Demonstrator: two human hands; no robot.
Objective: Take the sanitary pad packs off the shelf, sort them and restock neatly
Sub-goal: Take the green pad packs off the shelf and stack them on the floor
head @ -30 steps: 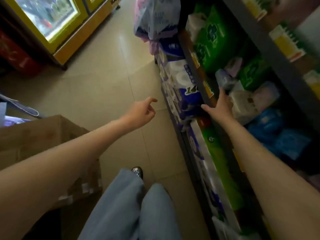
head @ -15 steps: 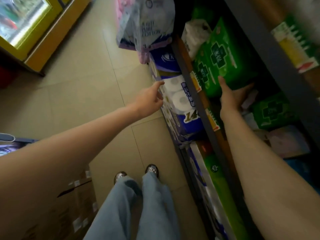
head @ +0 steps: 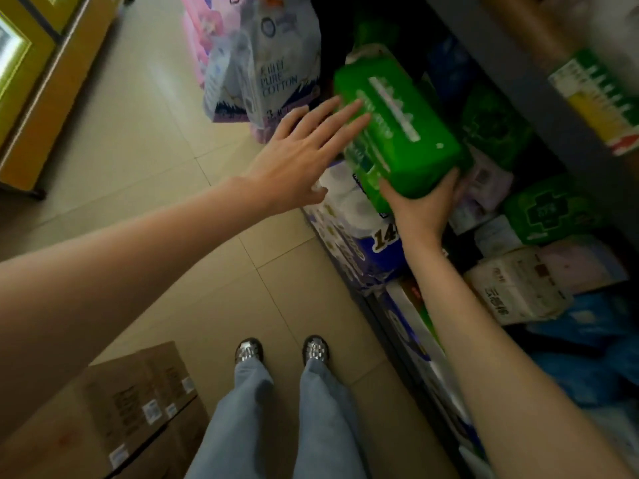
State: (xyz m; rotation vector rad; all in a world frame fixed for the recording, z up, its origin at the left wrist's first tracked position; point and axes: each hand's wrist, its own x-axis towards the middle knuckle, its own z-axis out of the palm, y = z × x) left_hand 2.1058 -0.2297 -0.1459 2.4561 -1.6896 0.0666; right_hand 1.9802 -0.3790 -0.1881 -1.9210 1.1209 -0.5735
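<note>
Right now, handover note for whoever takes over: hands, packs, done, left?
Right hand grips the near end of a green pack, held out past the shelf edge.
Left hand is open, fingers straight, at the pack's left side.
More green, white, lilac and blue packs lie mixed on the shelf.
Done: one pack coming off.
Left: clear the rest, sort, restock.

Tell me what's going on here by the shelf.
A person standing in a shop aisle is pulling a green pad pack off the shelf. The right hand grips its near end from below, while the left hand reaches in open, fingertips at the pack's side. More packs sit on the shelf, and a cardboard box is on the floor beside the person.
</note>
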